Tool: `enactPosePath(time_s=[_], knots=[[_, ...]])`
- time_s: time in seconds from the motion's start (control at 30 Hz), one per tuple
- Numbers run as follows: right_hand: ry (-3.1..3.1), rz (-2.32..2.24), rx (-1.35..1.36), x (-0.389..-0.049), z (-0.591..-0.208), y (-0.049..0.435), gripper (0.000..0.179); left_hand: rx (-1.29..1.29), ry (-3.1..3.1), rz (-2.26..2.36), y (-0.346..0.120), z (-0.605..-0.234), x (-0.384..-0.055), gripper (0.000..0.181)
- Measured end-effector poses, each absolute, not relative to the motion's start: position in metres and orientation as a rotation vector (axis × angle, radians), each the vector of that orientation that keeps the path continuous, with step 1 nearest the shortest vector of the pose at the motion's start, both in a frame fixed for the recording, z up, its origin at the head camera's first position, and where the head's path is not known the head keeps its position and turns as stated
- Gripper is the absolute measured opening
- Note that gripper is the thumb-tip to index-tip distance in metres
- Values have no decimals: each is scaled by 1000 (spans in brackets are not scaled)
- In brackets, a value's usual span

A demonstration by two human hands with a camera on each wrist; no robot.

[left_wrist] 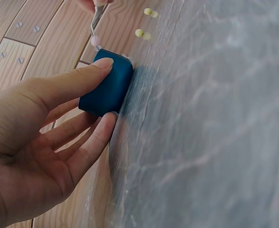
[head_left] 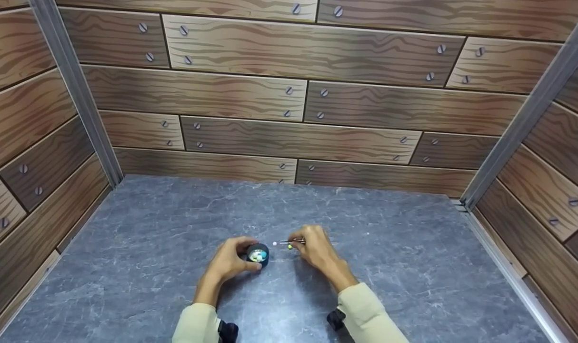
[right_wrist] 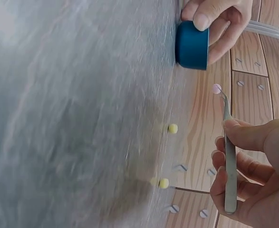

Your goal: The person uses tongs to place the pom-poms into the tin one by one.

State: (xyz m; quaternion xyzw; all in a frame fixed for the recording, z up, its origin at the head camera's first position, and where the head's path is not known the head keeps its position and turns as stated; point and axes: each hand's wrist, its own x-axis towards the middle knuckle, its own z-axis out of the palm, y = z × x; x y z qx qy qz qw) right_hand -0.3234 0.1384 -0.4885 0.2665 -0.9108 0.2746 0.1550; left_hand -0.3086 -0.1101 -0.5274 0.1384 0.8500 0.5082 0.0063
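Observation:
My left hand (head_left: pixel 228 261) holds a small dark blue cup (left_wrist: pixel 108 88) by its sides, thumb on one side and fingers on the other. The cup stands on the table, and several white, blue and pale yellow beads (head_left: pixel 258 256) show inside. My right hand (head_left: pixel 316 247) grips metal tweezers (right_wrist: pixel 230 171), with the thumb pressing one arm. At the tweezers' tip sits a pale pink bead (right_wrist: pixel 216 89), just outside the cup, to its right in the head view. Two yellow beads (right_wrist: pixel 172 128) lie apart on the table near the right hand.
The grey marbled table (head_left: pixel 174 209) runs back to a wood-patterned wall (head_left: pixel 251 95) with printed screws. Similar side walls and metal corner posts (head_left: pixel 522 105) stand left and right. Pale sleeves and dark wrist straps (head_left: pixel 335 319) cover both forearms.

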Motion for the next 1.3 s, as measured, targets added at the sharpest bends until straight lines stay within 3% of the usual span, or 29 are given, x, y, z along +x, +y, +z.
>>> enactPosePath(time_s=[1.3], knots=[[-2660,794,830,-325,-495,113,11,458,2623,1620,-110,-527,-309,60]])
